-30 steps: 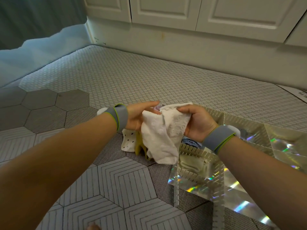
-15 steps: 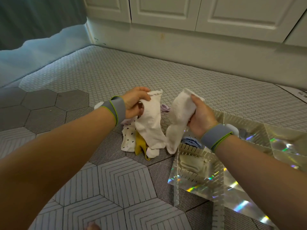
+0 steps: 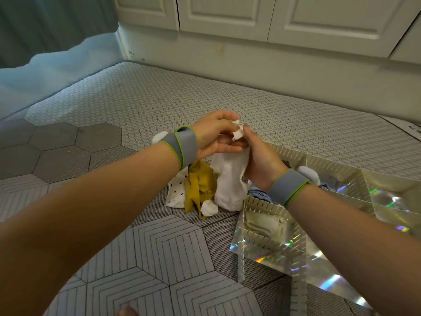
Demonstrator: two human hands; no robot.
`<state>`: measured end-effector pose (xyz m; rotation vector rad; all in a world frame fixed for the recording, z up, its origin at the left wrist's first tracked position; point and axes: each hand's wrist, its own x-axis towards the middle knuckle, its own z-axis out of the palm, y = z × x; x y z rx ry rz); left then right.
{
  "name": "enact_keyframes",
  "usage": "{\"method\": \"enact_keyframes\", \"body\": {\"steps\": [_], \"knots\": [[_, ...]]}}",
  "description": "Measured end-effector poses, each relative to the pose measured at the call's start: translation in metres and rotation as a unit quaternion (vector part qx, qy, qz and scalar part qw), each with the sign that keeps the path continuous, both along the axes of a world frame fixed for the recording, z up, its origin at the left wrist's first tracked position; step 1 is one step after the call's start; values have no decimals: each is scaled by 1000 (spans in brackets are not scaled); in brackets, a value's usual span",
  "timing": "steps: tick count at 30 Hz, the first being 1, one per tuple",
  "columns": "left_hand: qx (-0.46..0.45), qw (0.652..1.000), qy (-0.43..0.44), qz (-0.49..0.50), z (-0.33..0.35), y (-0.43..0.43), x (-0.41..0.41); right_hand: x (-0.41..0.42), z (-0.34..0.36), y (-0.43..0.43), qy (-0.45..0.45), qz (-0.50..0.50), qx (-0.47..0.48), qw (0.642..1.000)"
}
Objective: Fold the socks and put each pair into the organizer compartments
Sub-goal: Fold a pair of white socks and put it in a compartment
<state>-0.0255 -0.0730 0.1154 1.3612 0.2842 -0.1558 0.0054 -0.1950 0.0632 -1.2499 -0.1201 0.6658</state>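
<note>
Both hands meet above the sock pile and hold a pair of white socks [image 3: 230, 179] by the top, the rest hanging down. My left hand [image 3: 214, 135] pinches the upper end from the left. My right hand [image 3: 262, 160] grips the same socks from the right. Below them on the mat lie a mustard-yellow sock [image 3: 199, 183], a white sock with black dots [image 3: 176, 192] and a small white sock [image 3: 209, 207]. The clear iridescent organizer [image 3: 303, 245] sits at the right; a folded pale pair [image 3: 262, 223] lies in its near compartment, and blue socks [image 3: 259, 193] show behind my right wrist.
A grey hexagon-patterned mat [image 3: 159, 247] covers the floor. White cabinet doors [image 3: 227, 17] and their plinth close off the far side. A blue-grey curtain [image 3: 45, 30] hangs at the far left. A rolled white-and-grey sock [image 3: 308, 174] sits in a farther organizer compartment.
The two white socks were held apart, one in each hand; now my hands have come together and hold both socks as one bundle, raised slightly over the pile.
</note>
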Motion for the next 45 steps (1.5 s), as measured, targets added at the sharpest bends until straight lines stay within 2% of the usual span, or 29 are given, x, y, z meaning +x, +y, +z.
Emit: {"method": "enact_keyframes", "body": {"steps": [3, 7, 11, 16, 22, 25, 31, 34, 37, 45], "knots": [[18, 1000, -8, 2, -1, 0, 0, 2, 0, -2, -7, -23, -30, 999], [-20, 1000, -13, 3, 3, 5, 1, 3, 6, -6, -2, -42, -26, 999], [108, 993, -49, -21, -1, 8, 2, 7, 5, -8, 8, -56, -38, 998], [297, 951, -85, 28, -5, 7, 3, 9, 6, -11, 12, -80, -51, 995], [338, 922, -30, 185, 0, 28, 12, 13, 12, -18, 7, -134, -20, 991], [306, 927, -26, 217, -1, 32, 10, 14, 15, -19, 7, -136, -13, 991], [169, 960, -12, 221, -1, 21, 13, 9, 16, -12, -19, -126, -47, 991], [108, 976, -20, 188, 6, 13, 11, 6, 14, -7, -36, -112, -58, 991], [66, 987, -27, 141, 12, 3, 7, 3, 15, -5, -29, -97, -31, 994], [-65, 996, 12, 56, 14, 1, 7, 0, 17, -7, -26, -37, 16, 999]]}}
